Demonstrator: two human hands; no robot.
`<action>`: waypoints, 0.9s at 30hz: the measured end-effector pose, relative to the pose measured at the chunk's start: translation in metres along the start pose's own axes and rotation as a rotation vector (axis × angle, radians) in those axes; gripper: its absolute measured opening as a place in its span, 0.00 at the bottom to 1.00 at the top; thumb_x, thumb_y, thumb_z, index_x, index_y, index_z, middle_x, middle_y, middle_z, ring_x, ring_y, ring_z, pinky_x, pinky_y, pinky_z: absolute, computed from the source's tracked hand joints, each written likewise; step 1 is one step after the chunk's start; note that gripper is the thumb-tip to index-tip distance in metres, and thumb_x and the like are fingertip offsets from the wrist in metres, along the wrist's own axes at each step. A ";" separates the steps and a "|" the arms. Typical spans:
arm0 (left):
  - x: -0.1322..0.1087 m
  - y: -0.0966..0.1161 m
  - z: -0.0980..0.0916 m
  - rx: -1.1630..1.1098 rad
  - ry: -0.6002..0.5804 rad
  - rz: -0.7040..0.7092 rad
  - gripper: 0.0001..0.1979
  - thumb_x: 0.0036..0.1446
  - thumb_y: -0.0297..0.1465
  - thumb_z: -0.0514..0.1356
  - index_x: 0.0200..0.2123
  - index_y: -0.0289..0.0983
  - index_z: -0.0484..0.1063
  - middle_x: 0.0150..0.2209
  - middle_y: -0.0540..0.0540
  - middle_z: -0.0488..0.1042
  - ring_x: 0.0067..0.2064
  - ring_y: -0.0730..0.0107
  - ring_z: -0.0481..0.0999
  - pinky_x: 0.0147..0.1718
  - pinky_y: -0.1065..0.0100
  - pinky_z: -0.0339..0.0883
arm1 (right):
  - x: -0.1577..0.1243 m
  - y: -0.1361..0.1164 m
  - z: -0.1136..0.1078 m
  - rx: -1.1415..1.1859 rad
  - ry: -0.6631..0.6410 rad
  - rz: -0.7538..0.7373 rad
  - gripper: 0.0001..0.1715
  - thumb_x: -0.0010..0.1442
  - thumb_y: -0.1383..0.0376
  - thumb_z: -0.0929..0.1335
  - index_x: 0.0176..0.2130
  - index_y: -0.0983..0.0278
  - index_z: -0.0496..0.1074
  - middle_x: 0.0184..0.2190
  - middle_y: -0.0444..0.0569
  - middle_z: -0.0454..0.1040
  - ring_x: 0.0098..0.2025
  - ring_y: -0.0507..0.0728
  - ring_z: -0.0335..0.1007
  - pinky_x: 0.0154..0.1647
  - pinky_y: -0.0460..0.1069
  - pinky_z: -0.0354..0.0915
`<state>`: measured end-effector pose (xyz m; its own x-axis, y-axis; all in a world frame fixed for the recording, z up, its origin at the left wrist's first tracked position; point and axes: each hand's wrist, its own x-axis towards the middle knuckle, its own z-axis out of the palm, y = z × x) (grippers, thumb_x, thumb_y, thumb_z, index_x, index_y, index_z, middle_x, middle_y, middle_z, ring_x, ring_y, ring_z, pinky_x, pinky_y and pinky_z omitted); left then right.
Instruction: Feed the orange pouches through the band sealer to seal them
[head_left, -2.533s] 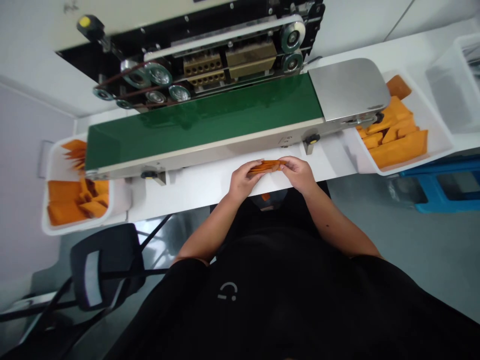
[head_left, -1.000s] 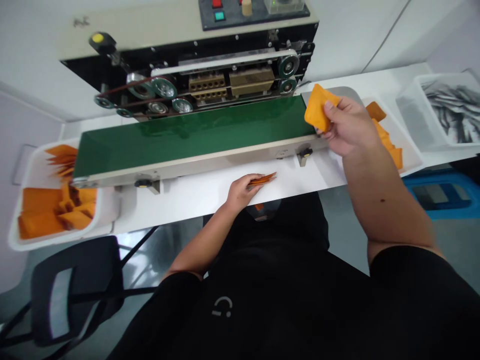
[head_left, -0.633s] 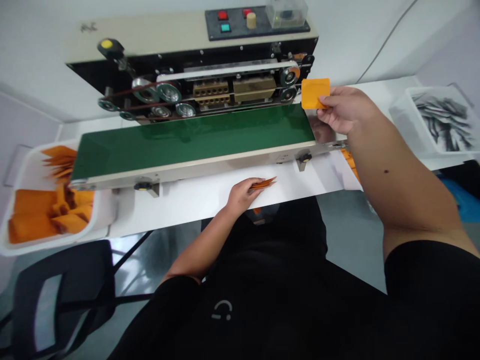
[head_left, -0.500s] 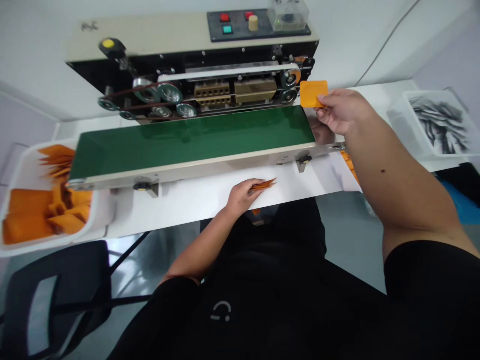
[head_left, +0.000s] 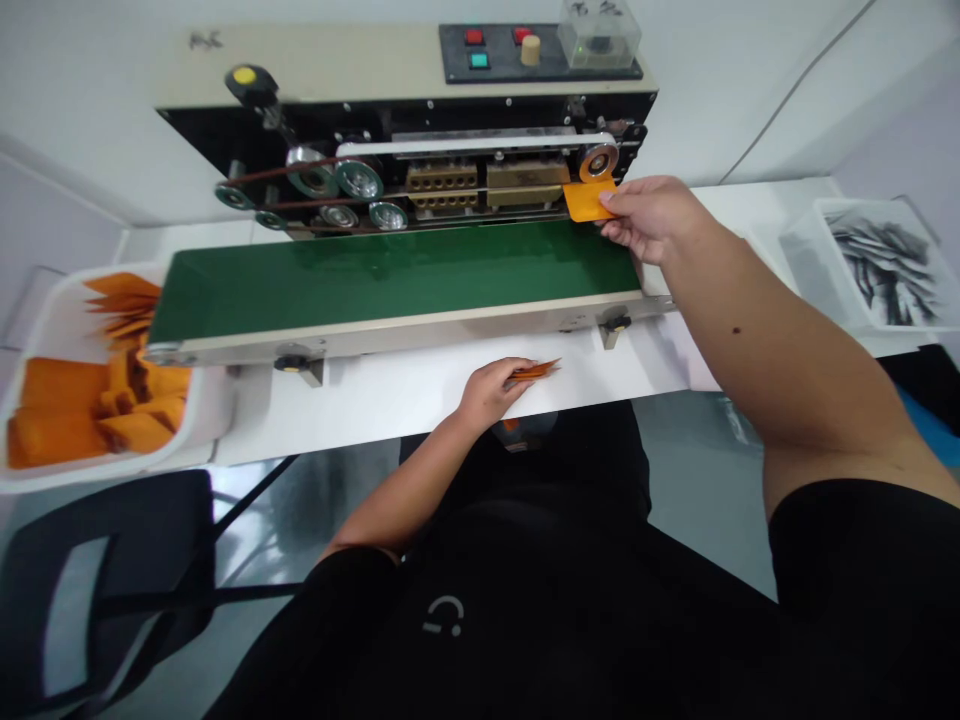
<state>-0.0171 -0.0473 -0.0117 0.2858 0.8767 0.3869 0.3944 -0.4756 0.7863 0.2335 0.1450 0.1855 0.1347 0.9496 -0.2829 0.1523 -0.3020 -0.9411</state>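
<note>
Pinched in my right hand [head_left: 645, 218] is an orange pouch [head_left: 586, 200], held at its right edge. Its upper edge lies at the right-end rollers of a band sealing machine [head_left: 405, 100], above the right end of the green conveyor belt [head_left: 390, 275]; whether the edge is between the bands I cannot tell. My left hand [head_left: 487, 392] is closed around a small stack of orange pouches [head_left: 537, 370], low over the white table [head_left: 390, 385] in front of the conveyor. Fingers partly cover both the pouch and the stack.
A white bin [head_left: 214, 420] with many orange pouches stands at the conveyor's left end. To the right is a clear bin [head_left: 817, 265] of grey-and-white pieces. The control panel [head_left: 540, 60] tops the machine. A black chair [head_left: 150, 560] is at lower left.
My right hand has moved left with the orange pouch, from beside the machine's right end to its rollers. My left hand keeps the stack in nearly the same place. The view has shifted slightly.
</note>
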 end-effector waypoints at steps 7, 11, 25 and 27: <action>0.000 0.003 0.000 -0.013 -0.005 -0.010 0.16 0.65 0.40 0.68 0.53 0.42 0.78 0.50 0.40 0.85 0.50 0.58 0.86 0.51 0.57 0.81 | -0.050 0.041 -0.008 0.009 0.049 -0.425 0.15 0.68 0.56 0.75 0.45 0.64 0.73 0.32 0.47 0.77 0.25 0.48 0.68 0.28 0.46 0.70; 0.002 0.004 -0.001 -0.020 0.006 -0.037 0.15 0.65 0.40 0.68 0.51 0.41 0.78 0.48 0.41 0.84 0.48 0.60 0.85 0.48 0.60 0.80 | -0.112 0.110 -0.005 -0.113 0.146 -0.597 0.13 0.68 0.54 0.72 0.43 0.61 0.78 0.35 0.48 0.78 0.27 0.52 0.71 0.27 0.49 0.69; 0.008 0.004 -0.006 -0.042 -0.033 -0.093 0.17 0.64 0.44 0.68 0.50 0.40 0.79 0.47 0.42 0.84 0.48 0.60 0.84 0.51 0.60 0.77 | -0.124 0.240 0.022 -0.113 -0.252 -0.345 0.11 0.64 0.59 0.72 0.44 0.59 0.81 0.43 0.49 0.82 0.45 0.59 0.80 0.53 0.56 0.75; 0.007 0.004 -0.005 -0.058 -0.009 -0.108 0.19 0.63 0.45 0.68 0.51 0.40 0.79 0.48 0.41 0.84 0.49 0.59 0.84 0.53 0.60 0.77 | -0.124 0.243 0.023 -0.005 -0.221 -0.308 0.12 0.64 0.56 0.73 0.43 0.60 0.80 0.42 0.49 0.81 0.43 0.58 0.80 0.50 0.55 0.76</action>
<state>-0.0182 -0.0422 -0.0035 0.2526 0.9216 0.2946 0.3719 -0.3735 0.8498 0.2310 -0.0440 -0.0128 -0.1330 0.9909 -0.0203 0.1578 0.0009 -0.9875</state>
